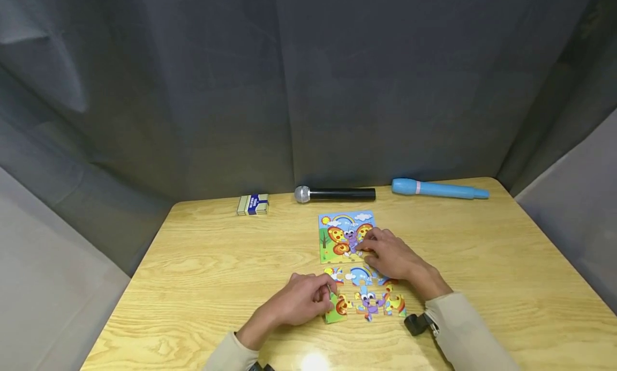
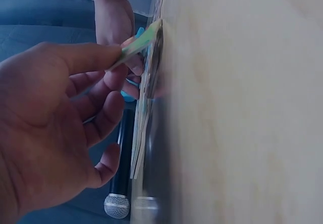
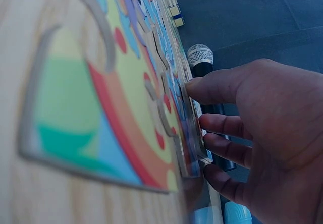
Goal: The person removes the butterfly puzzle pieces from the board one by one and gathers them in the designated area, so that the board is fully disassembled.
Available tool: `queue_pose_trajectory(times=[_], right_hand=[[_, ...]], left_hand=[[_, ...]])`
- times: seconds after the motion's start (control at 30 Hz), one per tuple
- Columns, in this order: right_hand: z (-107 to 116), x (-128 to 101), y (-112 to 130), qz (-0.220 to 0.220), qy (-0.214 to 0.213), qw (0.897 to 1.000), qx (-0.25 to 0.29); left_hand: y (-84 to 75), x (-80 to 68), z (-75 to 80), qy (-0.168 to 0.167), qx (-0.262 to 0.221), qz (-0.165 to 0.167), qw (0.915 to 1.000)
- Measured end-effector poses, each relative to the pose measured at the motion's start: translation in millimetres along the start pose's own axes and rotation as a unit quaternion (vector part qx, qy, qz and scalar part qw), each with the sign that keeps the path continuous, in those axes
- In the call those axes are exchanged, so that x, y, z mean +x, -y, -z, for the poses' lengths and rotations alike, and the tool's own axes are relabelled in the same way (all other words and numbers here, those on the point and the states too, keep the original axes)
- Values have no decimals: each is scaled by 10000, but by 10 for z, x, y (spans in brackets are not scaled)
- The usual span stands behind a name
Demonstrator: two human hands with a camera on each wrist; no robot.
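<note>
A butterfly puzzle board lies flat on the wooden table, with several loose puzzle pieces in front of it. My left hand pinches a green puzzle piece between thumb and fingers and tilts it up off the table; the same green piece shows in the left wrist view. My right hand arches over the board's near right corner. Its thumb and curled fingers touch the board's edge.
A black microphone and a blue pen-shaped toy lie along the table's far edge. A small striped box sits at the far left. A black wrist camera mount hangs by my right sleeve. Grey cloth surrounds the table.
</note>
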State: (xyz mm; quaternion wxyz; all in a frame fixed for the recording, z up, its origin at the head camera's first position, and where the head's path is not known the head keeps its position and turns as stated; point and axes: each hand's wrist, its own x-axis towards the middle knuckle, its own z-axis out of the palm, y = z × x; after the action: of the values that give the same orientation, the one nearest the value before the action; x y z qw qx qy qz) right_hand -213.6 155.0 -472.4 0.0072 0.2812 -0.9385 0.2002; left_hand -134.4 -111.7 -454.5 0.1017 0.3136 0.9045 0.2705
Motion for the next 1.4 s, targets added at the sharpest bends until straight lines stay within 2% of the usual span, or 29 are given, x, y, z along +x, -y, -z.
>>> queue_pose_trajectory(times=[0.2, 0.43, 0.77, 1.03, 1.23, 1.4], right_hand=[[-10, -4, -18, 33, -22, 10000, 14], [19, 2, -6, 24, -53, 10000, 29], [14, 4, -3, -34, 38, 10000, 14], [30, 22, -1, -35, 60, 10000, 9], [42, 21, 4, -58, 57, 10000, 19], [26, 3, 5, -89, 69, 9999, 30]], left_hand=[[-60, -38, -14, 143, 377, -133, 9991], [-131, -80, -41, 380, 536, -133, 9977], [-188, -112, -114, 378, 819, -170, 9958], [-219, -119, -103, 437, 875, 9, 9952], [-217, -84, -105, 276, 777, 154, 9965], [-206, -19, -101, -77, 612, 112, 9980]])
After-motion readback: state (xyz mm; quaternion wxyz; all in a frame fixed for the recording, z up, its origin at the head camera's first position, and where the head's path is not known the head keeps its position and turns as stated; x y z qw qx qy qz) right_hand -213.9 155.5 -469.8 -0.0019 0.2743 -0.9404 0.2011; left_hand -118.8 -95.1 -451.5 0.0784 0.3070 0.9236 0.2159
